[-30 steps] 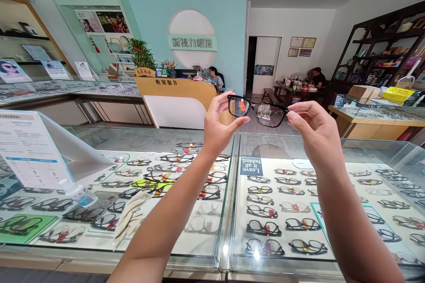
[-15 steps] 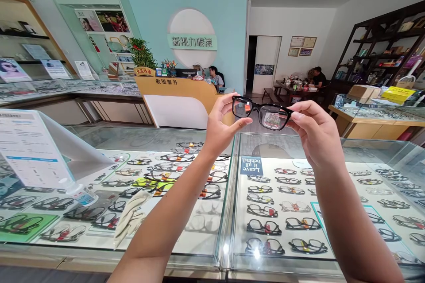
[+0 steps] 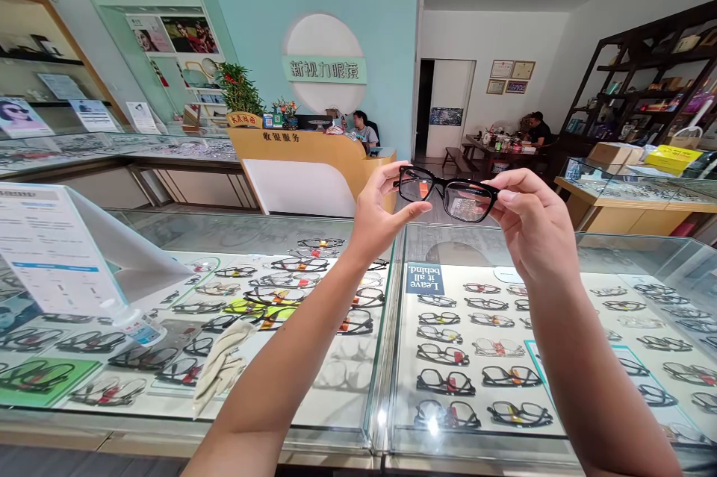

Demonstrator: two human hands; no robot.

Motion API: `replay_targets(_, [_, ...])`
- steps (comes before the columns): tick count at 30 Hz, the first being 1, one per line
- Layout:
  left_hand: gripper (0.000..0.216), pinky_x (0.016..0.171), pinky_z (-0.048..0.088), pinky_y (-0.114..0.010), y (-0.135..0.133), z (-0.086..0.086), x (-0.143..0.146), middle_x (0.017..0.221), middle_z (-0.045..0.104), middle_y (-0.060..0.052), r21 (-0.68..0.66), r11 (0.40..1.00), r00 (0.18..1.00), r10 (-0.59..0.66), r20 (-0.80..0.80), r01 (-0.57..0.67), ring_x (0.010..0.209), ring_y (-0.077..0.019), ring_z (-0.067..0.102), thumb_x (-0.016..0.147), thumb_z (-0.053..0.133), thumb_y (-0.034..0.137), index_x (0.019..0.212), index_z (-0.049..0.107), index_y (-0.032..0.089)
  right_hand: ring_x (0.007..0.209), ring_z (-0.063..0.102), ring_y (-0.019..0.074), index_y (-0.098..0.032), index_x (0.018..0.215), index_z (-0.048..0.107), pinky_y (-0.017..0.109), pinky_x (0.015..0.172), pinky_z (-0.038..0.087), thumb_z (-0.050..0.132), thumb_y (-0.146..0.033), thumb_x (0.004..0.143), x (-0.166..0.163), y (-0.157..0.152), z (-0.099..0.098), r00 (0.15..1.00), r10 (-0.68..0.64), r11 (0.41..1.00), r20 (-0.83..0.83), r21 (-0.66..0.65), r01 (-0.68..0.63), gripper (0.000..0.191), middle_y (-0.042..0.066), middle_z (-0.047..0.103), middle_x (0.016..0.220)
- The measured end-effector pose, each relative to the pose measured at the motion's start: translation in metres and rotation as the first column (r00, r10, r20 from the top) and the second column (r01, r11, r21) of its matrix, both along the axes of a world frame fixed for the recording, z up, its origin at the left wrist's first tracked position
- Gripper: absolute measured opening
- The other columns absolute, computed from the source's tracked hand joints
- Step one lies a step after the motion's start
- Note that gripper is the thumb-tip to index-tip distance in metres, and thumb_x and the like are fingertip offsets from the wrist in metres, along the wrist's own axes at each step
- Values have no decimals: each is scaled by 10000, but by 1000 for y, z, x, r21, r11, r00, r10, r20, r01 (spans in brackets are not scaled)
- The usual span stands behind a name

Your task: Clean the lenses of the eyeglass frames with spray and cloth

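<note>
A pair of black-framed eyeglasses (image 3: 443, 183) is up in the air between my two hands, above the glass display counter. My left hand (image 3: 381, 208) grips its left end, fingers curled at the side of the frame and thumb stretched out below the left lens. At the other end, my right hand (image 3: 535, 219) pinches the right corner between thumb and fingers. The lenses face away from me, and the background shows through them. Part of the right temple arm is hidden by my fingers.
Beneath my arms, glass display cases (image 3: 386, 387) hold rows of eyeglasses. A beige cloth (image 3: 221, 365), a small bottle (image 3: 137, 324) and a folded sign (image 3: 56, 253) stand or lie on the left. Beyond is a cashier desk (image 3: 302, 171) with a seated person (image 3: 365, 130); another person (image 3: 539, 131) sits farther right.
The eyeglasses have shifted slightly right and a little down, with both hands moving along. My hold on them looks the same.
</note>
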State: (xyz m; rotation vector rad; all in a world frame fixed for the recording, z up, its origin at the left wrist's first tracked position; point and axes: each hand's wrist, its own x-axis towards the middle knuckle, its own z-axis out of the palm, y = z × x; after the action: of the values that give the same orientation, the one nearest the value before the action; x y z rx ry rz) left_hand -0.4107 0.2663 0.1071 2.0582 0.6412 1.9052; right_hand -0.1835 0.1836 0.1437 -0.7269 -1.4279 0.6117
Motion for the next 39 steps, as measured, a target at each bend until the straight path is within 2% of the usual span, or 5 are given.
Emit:
replay_targets(9, [784, 1118, 567, -472, -6, 6, -6, 1393, 715, -135, 56, 992, 991, 115, -66, -111, 1288, -291, 700, 768, 924, 631, 1402, 650, 259, 1037, 726, 248, -282, 956, 730, 430, 910, 593, 581, -219, 871, 7, 6, -2, 998, 50, 998, -32, -22, -51, 183, 36, 712, 1038])
replay_targets(13, [780, 1131, 558, -462, -14, 12, -7, 1394, 719, -127, 155, 976, 972, 176, -157, -152, 1303, -295, 686, 768, 913, 648, 1388, 661, 247, 1150, 692, 265, -286, 1022, 755, 428, 975, 560, 650, -313, 928, 11, 6, -1, 985, -38, 999, 167, -27, 43, 144, 45, 756, 1121])
replay_targets(20, [747, 1125, 549, -473, -28, 17, -3, 1393, 714, -135, 303, 937, 911, 270, -313, -174, 1313, -317, 678, 841, 832, 683, 1419, 644, 249, 1057, 670, 247, -254, 976, 741, 434, 962, 501, 683, -457, 999, 8, 4, -3, 876, -77, 997, 476, 22, 75, 212, 60, 741, 1111])
replay_targets(27, [756, 1089, 578, -456, -29, 19, -5, 1364, 718, -120, 261, 956, 921, 218, -323, -134, 1248, -300, 699, 813, 854, 687, 1408, 658, 264, 1055, 670, 251, -239, 894, 760, 422, 956, 503, 708, -546, 981, 13, 8, 0, 885, 83, 996, 458, -77, -54, 323, 72, 756, 1135])
replay_targets(39, [761, 959, 629, -399, -32, 20, -5, 1356, 716, -136, 166, 983, 939, 134, -317, -84, 1197, -287, 724, 788, 897, 647, 1394, 665, 249, 1074, 688, 264, -242, 894, 804, 442, 1005, 517, 768, -582, 934, 13, 8, 1, 899, 145, 988, 413, -114, -107, 344, 78, 781, 1156])
